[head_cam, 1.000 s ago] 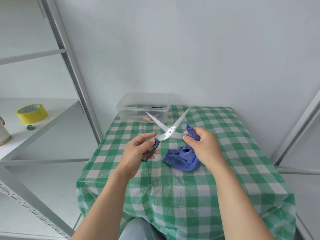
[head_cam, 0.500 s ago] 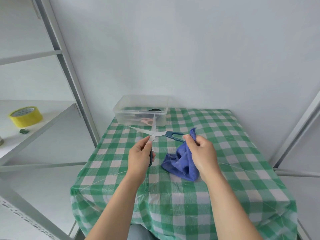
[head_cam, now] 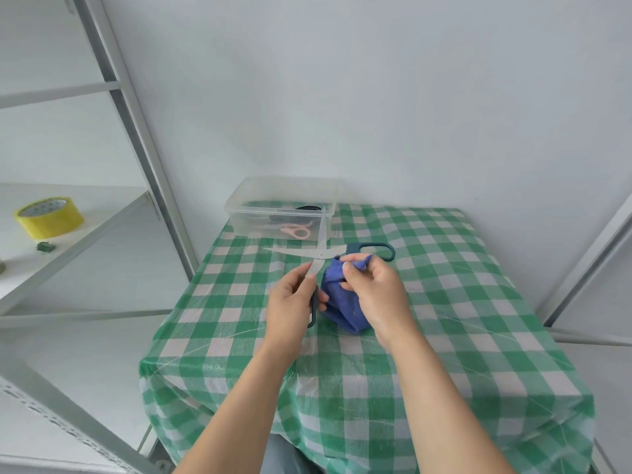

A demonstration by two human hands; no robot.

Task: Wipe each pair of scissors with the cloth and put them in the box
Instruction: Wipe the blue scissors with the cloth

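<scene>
A pair of scissors with dark teal handles [head_cam: 371, 250] is held wide open above the table, its silver blades spread toward the left and toward the box. My left hand [head_cam: 293, 302] grips its lower handle. My right hand [head_cam: 374, 294] holds the blue cloth [head_cam: 337, 295] bunched in its fingers, just below the scissors' pivot. A clear plastic box [head_cam: 280, 208] stands at the table's far left and holds pink-handled scissors [head_cam: 295, 231] and a dark-handled pair.
The table wears a green and white checked cover [head_cam: 444, 302]. A metal shelf rack [head_cam: 136, 131] stands to the left with a yellow tape roll [head_cam: 48, 217] on it. A white wall is close behind; a metal frame [head_cam: 588, 265] is at the right.
The open scissors turned in my left hand, so one handle now points right and the blades point left and away. My right hand with the cloth shifted beneath the pivot.
</scene>
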